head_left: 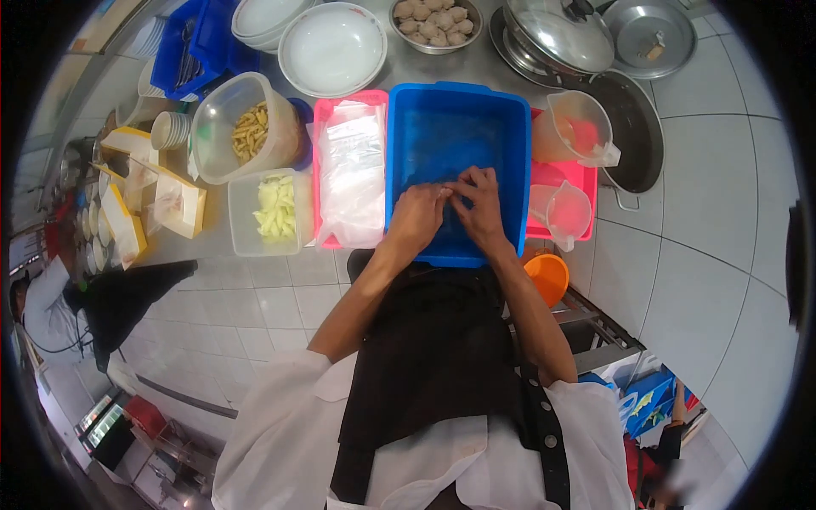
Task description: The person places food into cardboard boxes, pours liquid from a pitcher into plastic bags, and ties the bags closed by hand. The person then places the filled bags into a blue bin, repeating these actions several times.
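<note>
My left hand [416,218] and my right hand [479,206] meet over a blue plastic tub [459,98], fingertips pinched close together. Whatever lies between the fingers is too small to make out. Immediately left of the tub, a pink tray [318,119] holds a stack of clear plastic bags [351,174]. To the right, two clear measuring jugs [575,127] rest on another pink tray [591,183].
Left stand a container of pale green slices [276,206], a tub of yellow-brown pieces [250,132] and cardboard boxes [180,202]. Behind are white plates [332,49], a bowl of meatballs [434,21] and a lidded pot [561,34]. An orange bucket [548,278] sits low at right. Other people [55,306] appear at the edges.
</note>
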A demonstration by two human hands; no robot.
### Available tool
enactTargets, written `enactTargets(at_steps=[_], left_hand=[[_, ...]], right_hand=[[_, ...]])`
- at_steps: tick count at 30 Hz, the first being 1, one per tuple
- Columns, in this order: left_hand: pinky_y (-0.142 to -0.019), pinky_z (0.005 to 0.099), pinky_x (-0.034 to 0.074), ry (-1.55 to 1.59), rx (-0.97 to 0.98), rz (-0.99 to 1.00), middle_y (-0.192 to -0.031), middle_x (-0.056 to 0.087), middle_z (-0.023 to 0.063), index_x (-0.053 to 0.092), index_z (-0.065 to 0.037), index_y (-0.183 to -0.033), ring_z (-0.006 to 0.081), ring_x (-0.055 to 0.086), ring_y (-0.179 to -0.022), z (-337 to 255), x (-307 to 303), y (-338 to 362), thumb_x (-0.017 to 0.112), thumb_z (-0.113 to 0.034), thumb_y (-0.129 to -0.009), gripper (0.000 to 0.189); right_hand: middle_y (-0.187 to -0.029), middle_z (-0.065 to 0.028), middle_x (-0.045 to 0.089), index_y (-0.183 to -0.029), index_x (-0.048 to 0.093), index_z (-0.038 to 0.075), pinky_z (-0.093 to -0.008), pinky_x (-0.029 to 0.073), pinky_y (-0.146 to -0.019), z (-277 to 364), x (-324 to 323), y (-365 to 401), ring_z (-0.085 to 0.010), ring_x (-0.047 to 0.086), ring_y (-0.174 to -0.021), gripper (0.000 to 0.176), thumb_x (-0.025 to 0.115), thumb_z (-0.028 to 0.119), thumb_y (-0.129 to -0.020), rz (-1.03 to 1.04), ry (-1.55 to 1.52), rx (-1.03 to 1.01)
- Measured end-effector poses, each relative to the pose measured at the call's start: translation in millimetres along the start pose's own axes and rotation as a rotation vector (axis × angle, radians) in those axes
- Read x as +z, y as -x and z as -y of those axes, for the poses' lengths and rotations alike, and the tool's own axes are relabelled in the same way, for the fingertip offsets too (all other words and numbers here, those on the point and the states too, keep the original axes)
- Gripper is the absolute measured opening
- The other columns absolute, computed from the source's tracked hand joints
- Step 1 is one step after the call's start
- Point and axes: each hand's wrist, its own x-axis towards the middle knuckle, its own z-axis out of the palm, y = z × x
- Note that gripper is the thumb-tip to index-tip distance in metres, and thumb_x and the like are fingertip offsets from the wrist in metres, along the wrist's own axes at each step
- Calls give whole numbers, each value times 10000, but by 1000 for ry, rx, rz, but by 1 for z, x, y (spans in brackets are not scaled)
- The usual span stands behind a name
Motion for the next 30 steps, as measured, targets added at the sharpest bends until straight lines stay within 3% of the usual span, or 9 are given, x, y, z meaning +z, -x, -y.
enactTargets(at_steps=[2, 4, 8, 10, 14, 16, 21, 23, 30], left_hand=[[-600, 489, 423, 122, 145, -80, -771, 607, 257, 633, 31, -813, 442, 563, -666, 2, 1, -6, 512, -137, -958, 252], [-513, 385, 346, 172, -66, -42, -589, 494, 170, 570, 52, -746, 266, 405, -493, 1, 2, -4, 485, -190, -995, 358], [-526, 443, 357, 214, -166, -67, -632, 513, 252, 593, 61, -784, 400, 519, -566, -7, -1, -6, 483, -144, -981, 304], [-494, 364, 304, 272, -177, -100, -543, 437, 108, 536, 37, -696, 145, 380, -519, -8, 0, -6, 470, -209, -1003, 399], [-500, 349, 326, 301, -241, -63, -558, 468, 92, 570, 31, -714, 128, 399, -540, -11, -14, -12, 481, -217, -1000, 389], [-529, 325, 371, 245, -148, 233, -582, 503, 88, 614, 24, -741, 124, 427, -558, -7, -42, -18, 504, -221, -988, 365], [-650, 387, 472, 105, -95, -162, -799, 633, 179, 641, 24, -960, 286, 614, -687, 8, -103, -26, 591, -158, -921, 192], [-708, 459, 491, -460, -69, -361, -948, 628, 217, 613, 23, -1078, 402, 629, -837, 32, -100, -23, 654, -61, -836, 259], [-713, 485, 491, -606, -252, -237, -925, 604, 227, 608, 25, -978, 424, 615, -817, 43, -96, -23, 640, -5, -794, 189]], right_hand=[[-901, -30, 535, -928, 736, 143, -371, 388, -792, -3, -1, -10, -239, 471, -908, 183, 739, 115, -747, -21, 6, -42], [-916, -26, 551, -920, 731, 139, -371, 392, -788, -3, -1, -10, -241, 475, -915, 180, 739, 116, -742, -14, -42, -106], [-923, -21, 559, -930, 726, 141, -368, 393, -785, -1, -3, -12, -239, 477, -916, 182, 735, 120, -750, -2, -7, -149], [-928, -19, 564, -940, 725, 141, -367, 393, -789, 1, -5, -14, -238, 479, -921, 181, 725, 119, -760, -16, 35, -166], [-935, -26, 558, -930, 722, 132, -372, 392, -795, 1, -4, -18, -240, 482, -930, 166, 722, 117, -765, -6, 58, -182], [-944, -39, 549, -920, 718, 119, -379, 393, -799, 3, -9, -22, -247, 487, -930, 148, 721, 116, -772, 40, -7, -95], [-967, -67, 549, -935, 715, 107, -387, 405, -813, 20, -15, -61, -270, 497, -940, 136, 698, 119, -801, 35, 71, -66], [-976, -76, 552, -962, 712, 106, -392, 411, -822, 15, -8, -85, -281, 500, -944, 153, 689, 121, -812, 42, 112, -66], [-975, -99, 581, -1057, 677, 86, -382, 433, -850, 46, -39, -99, -291, 530, -954, 211, 654, 108, -848, -122, -86, -56]])
